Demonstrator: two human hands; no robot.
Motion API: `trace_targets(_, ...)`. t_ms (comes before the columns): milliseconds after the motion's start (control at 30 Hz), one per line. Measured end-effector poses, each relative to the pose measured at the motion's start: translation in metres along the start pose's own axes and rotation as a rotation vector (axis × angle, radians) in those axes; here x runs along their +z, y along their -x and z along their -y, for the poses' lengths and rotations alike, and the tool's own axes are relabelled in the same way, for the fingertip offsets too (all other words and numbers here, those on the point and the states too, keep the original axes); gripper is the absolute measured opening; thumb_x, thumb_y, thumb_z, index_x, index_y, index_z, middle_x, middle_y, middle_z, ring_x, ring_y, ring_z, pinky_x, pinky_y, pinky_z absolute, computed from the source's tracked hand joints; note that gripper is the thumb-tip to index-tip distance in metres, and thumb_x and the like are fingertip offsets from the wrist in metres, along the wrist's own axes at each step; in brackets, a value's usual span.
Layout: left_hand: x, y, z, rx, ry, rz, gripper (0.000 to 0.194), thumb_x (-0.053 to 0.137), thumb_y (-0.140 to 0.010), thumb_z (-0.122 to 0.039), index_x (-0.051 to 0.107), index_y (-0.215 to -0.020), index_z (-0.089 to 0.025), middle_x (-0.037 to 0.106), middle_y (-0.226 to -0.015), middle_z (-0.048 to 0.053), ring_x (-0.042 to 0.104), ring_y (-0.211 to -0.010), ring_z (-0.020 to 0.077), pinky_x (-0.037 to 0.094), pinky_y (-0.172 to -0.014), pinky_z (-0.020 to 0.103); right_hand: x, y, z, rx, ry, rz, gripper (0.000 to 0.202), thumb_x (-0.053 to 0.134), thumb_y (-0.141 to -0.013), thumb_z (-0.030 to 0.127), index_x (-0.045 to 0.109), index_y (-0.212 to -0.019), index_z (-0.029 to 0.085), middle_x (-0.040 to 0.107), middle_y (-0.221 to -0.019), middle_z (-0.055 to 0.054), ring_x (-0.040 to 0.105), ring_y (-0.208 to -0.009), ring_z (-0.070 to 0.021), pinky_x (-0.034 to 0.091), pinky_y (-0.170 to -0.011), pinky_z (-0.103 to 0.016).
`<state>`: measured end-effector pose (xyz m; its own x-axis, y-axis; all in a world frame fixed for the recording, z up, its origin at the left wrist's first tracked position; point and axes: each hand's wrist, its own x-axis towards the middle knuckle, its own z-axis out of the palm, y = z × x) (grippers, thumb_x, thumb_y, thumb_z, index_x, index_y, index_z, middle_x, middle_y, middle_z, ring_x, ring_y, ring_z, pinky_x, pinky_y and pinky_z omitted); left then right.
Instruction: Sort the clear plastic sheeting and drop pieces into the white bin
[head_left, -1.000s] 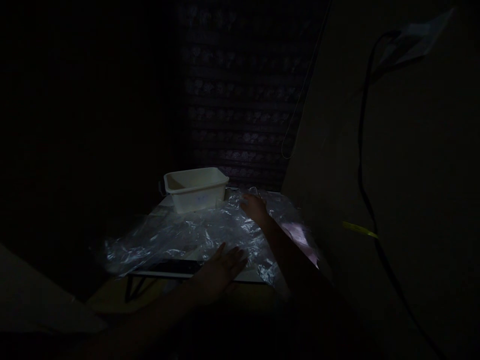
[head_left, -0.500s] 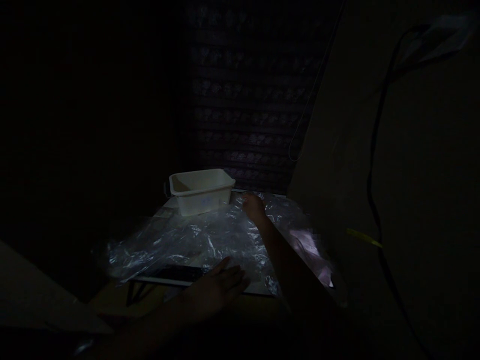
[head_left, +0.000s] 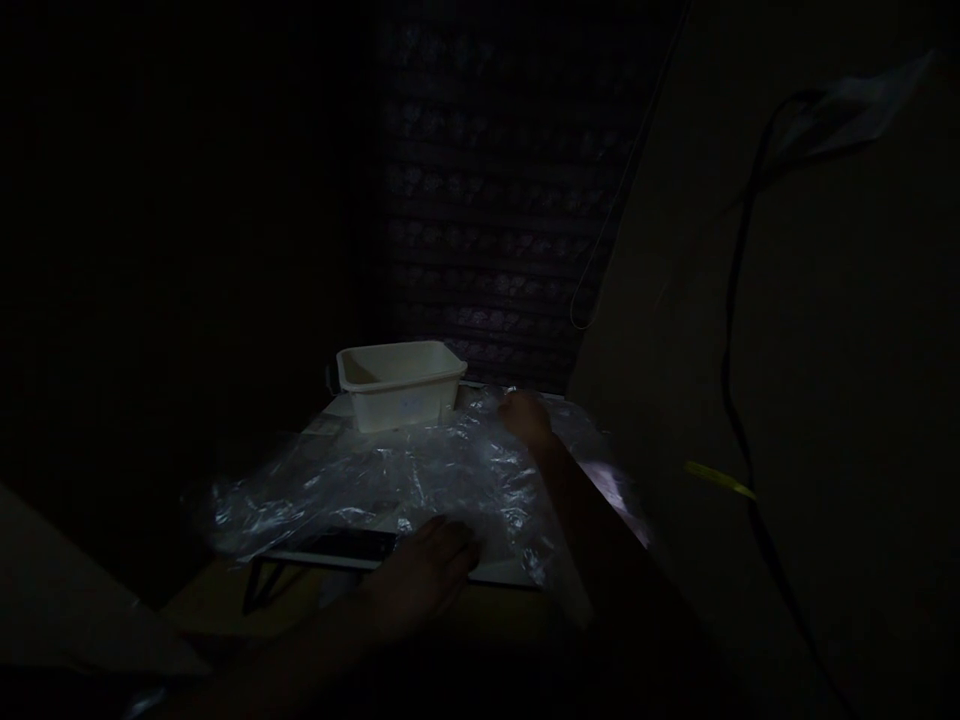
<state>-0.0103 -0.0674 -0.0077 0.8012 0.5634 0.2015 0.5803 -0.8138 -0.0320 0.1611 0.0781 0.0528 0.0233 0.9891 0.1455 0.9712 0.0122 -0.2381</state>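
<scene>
A crinkled clear plastic sheet (head_left: pixel 442 465) covers most of a low table (head_left: pixel 352 563) in dim light. My right hand (head_left: pixel 527 417) is at the sheet's far right part, its fingers curled on the plastic. Near the table's front edge, my left hand (head_left: pixel 435 562) rests on the sheet's near side with its fingers bent and close together; whether plastic is between them is too dark to tell. A white rectangular tub (head_left: pixel 401 405) stands upright at the back left of the table, beyond both hands.
A dark patterned blind (head_left: pixel 480 240) hangs behind the table. Down the right wall runs a black cable (head_left: pixel 727 340) with a yellow tie (head_left: pixel 720 477). A dark flat object (head_left: pixel 345 542) lies at the table's front left. A pale surface (head_left: pixel 75 590) juts in at lower left.
My right hand has moved right and slightly nearer, away from the tub, and the plastic on the right has shifted. My left hand has drawn slightly left, its fingers more bent.
</scene>
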Motion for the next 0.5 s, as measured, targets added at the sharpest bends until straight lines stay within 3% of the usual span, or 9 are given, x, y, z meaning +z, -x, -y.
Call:
trace_targets(133, 0.001, -0.010, -0.001, -0.072, 0.014, -0.018, 0.035, 0.032, -0.074, -0.021, 0.035, -0.109, -0.016, 0.042, -0.110, 0.008, 0.034, -0.102, 0.0174, 0.026, -0.086, 0.032, -0.011, 0.012, -0.009, 0.014, 0.057, 0.098, 0.026, 0.037, -0.065, 0.026, 0.056, -0.079, 0.015, 0.057, -0.084, -0.010, 0.053, -0.076, -0.0181, 0.037, -0.056, -0.023)
trace_targets(267, 0.003, -0.018, -0.003, -0.121, 0.009, 0.000, 0.035, 0.033, -0.073, -0.024, 0.038, -0.106, -0.013, 0.041, -0.110, 0.011, 0.036, -0.100, 0.0193, 0.030, -0.083, 0.032, -0.007, 0.018, -0.018, -0.043, 0.059, 0.157, 0.027, 0.041, -0.061, 0.026, 0.055, -0.080, 0.014, 0.056, -0.084, -0.010, 0.053, -0.074, -0.0167, 0.037, -0.054, -0.021)
trace_targets(500, 0.008, -0.025, -0.016, -0.126, 0.005, 0.060, 0.042, 0.029, -0.074, -0.026, 0.028, -0.113, -0.011, 0.033, -0.117, 0.013, 0.028, -0.107, 0.0207, 0.026, -0.085, 0.033, -0.001, 0.022, -0.021, -0.069, 0.005, 0.218, 0.021, 0.047, -0.054, 0.017, 0.056, -0.072, 0.013, 0.058, -0.071, -0.006, 0.053, -0.060, -0.0120, 0.034, -0.043, -0.016)
